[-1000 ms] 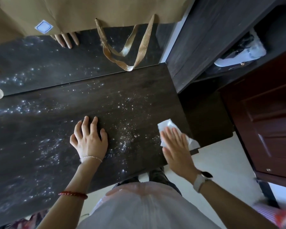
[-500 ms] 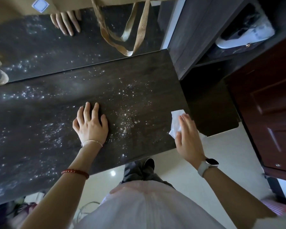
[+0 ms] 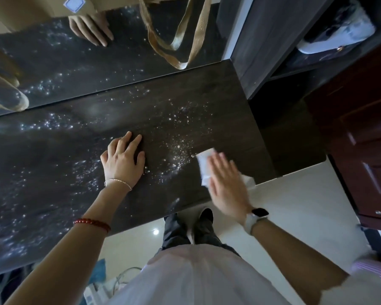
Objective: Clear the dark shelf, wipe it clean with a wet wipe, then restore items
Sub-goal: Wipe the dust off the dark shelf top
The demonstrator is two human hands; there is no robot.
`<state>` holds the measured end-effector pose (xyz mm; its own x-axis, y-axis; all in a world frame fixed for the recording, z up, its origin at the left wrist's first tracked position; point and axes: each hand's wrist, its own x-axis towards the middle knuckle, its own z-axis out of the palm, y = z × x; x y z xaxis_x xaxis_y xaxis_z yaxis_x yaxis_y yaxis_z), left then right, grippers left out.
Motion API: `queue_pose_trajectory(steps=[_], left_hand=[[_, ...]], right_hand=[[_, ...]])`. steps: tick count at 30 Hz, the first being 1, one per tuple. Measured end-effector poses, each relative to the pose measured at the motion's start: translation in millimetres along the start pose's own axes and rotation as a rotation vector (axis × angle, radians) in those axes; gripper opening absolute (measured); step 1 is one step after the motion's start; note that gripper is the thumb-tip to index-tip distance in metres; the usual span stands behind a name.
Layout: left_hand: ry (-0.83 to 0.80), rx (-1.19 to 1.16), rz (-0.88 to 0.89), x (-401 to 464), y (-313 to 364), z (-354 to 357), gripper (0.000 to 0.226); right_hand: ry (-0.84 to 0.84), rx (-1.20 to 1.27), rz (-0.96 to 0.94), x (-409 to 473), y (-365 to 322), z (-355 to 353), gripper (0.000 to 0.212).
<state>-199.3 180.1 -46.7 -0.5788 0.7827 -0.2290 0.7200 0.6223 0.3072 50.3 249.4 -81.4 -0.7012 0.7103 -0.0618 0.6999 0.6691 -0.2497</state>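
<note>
The dark wooden shelf top (image 3: 64, 172) spreads below me, speckled with bright dust or droplets. My left hand (image 3: 122, 160) rests flat on its middle with fingers spread. My right hand (image 3: 226, 181) presses a white wet wipe (image 3: 204, 164) onto the shelf near its front right corner, fingers straight and blurred with motion. Most of the wipe lies under the palm; a corner sticks out toward the back and another bit over the front edge.
A glossy dark back panel (image 3: 75, 69) mirrors my hand and a tan bag with ribbon handles (image 3: 176, 40). A dark cabinet side (image 3: 273, 40) rises at the right, with a white object (image 3: 337, 34) in its niche. A reddish door (image 3: 361, 139) and pale floor (image 3: 295, 216) lie beyond.
My right hand slid the wipe out to the shelf's right edge, then back left onto the surface. The left hand stayed planted in the middle.
</note>
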Motion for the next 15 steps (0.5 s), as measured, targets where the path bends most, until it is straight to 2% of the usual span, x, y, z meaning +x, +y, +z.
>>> queue_pose_trajectory(steps=[2, 4, 5, 6, 9, 11, 12, 13, 15], left_hand=[[0.006, -0.015, 0.010, -1, -2, 0, 0.046], [0.016, -0.028, 0.030, 1, -4, 1, 0.046], [0.022, -0.036, 0.038, 2, -7, 2, 0.045], [0.030, -0.051, 0.045, 3, -11, 2, 0.044], [0.055, -0.109, 0.084, 8, -21, 0, 0.039], [0.047, -0.132, 0.111, 11, -26, -2, 0.037], [0.039, -0.140, 0.122, 11, -28, -3, 0.037], [0.037, -0.143, 0.141, 11, -30, -2, 0.037], [0.059, -0.133, 0.194, 11, -34, -1, 0.037]], right_hand=[[0.127, -0.011, 0.392, 19, 31, -9, 0.057], [0.189, 0.038, 0.622, 44, 18, -10, 0.061], [0.191, 0.060, 0.595, 54, -4, -5, 0.062], [0.165, 0.058, 0.473, 57, -31, 1, 0.061], [-0.064, 0.001, -0.148, 28, -104, 15, 0.056], [-0.128, -0.010, -0.355, 15, -100, 13, 0.053], [-0.112, -0.021, -0.332, 16, -84, 10, 0.053], [-0.077, -0.029, -0.232, 21, -64, 9, 0.053], [0.056, -0.044, 0.096, 44, -19, 2, 0.054]])
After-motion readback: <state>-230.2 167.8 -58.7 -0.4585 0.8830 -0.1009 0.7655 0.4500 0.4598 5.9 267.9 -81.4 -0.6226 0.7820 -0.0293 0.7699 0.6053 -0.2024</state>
